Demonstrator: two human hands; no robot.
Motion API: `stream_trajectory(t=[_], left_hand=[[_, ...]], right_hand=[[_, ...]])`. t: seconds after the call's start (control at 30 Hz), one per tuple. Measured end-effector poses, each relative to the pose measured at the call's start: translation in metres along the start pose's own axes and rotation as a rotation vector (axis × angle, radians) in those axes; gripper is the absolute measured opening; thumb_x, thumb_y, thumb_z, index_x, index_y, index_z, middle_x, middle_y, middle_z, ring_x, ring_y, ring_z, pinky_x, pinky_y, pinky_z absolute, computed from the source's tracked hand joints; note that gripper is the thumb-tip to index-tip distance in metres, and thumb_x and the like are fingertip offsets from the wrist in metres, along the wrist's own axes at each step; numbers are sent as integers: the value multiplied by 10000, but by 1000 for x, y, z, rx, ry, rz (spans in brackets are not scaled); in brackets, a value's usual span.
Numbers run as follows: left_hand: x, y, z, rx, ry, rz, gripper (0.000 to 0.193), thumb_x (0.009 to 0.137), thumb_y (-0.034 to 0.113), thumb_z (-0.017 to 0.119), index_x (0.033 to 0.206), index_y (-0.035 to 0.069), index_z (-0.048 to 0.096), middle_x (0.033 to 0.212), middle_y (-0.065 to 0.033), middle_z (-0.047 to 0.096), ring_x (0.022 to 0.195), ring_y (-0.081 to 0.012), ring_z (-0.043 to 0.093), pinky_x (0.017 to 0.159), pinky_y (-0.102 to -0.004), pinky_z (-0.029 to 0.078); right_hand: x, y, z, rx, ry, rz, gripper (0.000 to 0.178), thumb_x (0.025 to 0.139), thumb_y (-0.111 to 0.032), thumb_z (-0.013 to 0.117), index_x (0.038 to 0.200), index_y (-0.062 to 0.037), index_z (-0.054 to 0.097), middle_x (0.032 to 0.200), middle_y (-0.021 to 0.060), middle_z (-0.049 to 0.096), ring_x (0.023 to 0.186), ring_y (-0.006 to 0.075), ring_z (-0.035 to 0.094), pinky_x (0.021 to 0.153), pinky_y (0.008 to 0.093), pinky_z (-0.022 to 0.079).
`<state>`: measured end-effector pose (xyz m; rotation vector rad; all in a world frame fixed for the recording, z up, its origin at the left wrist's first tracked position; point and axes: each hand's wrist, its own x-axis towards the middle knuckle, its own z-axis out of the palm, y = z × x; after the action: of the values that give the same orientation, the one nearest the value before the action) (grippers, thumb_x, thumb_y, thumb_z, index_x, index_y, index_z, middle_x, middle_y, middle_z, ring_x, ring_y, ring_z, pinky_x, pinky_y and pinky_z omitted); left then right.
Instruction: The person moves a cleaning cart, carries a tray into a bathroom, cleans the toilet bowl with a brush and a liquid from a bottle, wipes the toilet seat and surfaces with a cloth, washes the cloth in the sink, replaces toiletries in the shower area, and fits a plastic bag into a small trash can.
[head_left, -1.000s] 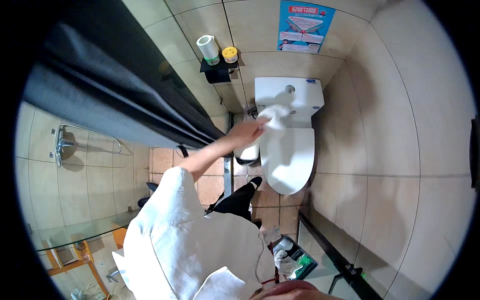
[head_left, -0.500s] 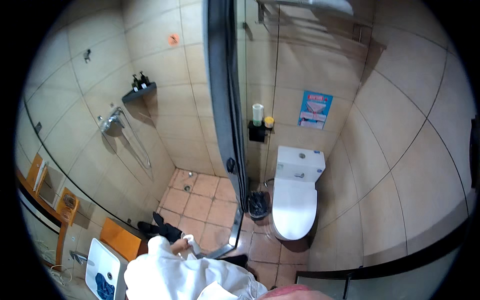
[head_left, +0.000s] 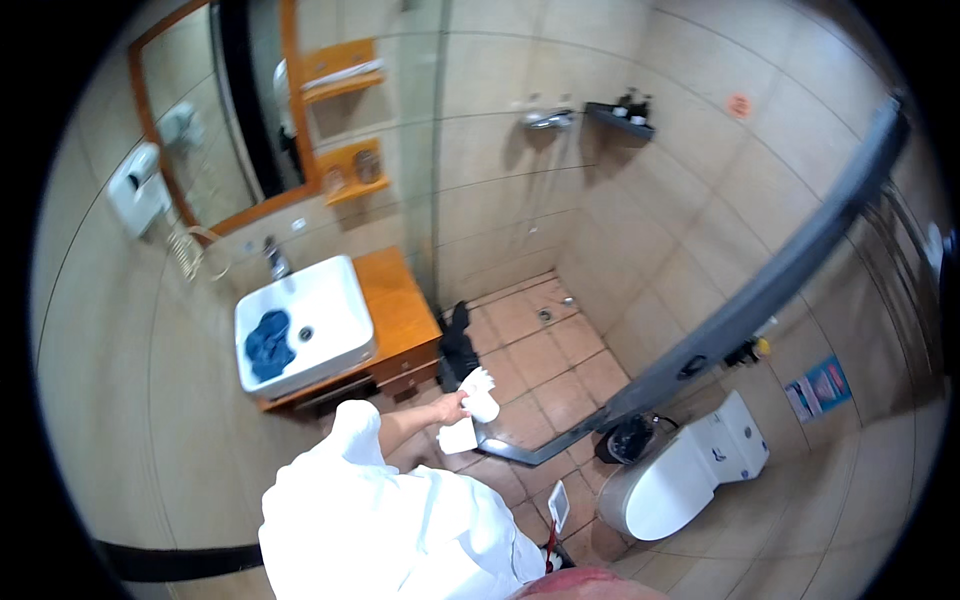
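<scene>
My left hand [head_left: 452,407] reaches out from a white sleeve, fingers closed round white tissue paper [head_left: 482,404]. The upper part of it looks like a roll with loose, ruffled ends, while a flat piece [head_left: 458,436] hangs below the fingers. Both are held above the tiled floor, beside the low metal corner of the shower edge [head_left: 510,452]. Beyond the hand, a black shape like a trouser leg and shoe [head_left: 458,350] reaches toward the vanity. White clothing covers much of the lower picture, and my right hand does not show.
To the left, a white basin [head_left: 345,300] holding blue cloth [head_left: 270,345] stands on an orange wooden cabinet [head_left: 400,290]. At right are a white toilet [head_left: 665,495], a black-lined bin [head_left: 628,440] and a grey curtain-like partition [head_left: 740,300]. A small white-framed object [head_left: 558,507] sits low at centre.
The view has swung left, bringing the basin, mirror and hair dryer into fuller sight. My left arm is now stretched further out, and more of the white tissue paper shows in the hand.
</scene>
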<state>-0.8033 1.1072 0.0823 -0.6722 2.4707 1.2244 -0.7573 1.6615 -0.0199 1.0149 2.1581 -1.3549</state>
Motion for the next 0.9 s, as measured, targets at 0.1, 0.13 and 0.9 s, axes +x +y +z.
stream_trajectory(t=[0.1, 0.13, 0.9], left_hand=[[-43, -69, -12, -83, 81, -105, 460, 767, 297, 641, 1126, 71, 463, 938, -124, 604, 908, -258, 579, 791, -346, 449], [-61, -99, -14, -72, 123, -168, 465, 765, 293, 641, 1129, 66, 461, 930, -124, 604, 894, -264, 583, 783, -352, 453], [-463, -144, 234, -1228, 825, -845, 671, 692, 6, 684, 1248, -12, 310, 1006, -147, 579, 919, -216, 572, 801, -332, 469]], right_hand=[[-10, 25, -7, -71, -47, 38, 152, 743, -116, 466, 607, -48, 457, 509, 64, 427, 394, 188, 417, 365, 317, 388], [-11, 33, -8, -96, -75, 52, 154, 745, -115, 465, 606, -48, 458, 508, 64, 427, 394, 190, 418, 365, 319, 388], [22, -172, 157, -1282, -820, -464, 266, 739, -157, 416, 561, 0, 535, 513, 129, 549, 433, 254, 534, 419, 383, 431]])
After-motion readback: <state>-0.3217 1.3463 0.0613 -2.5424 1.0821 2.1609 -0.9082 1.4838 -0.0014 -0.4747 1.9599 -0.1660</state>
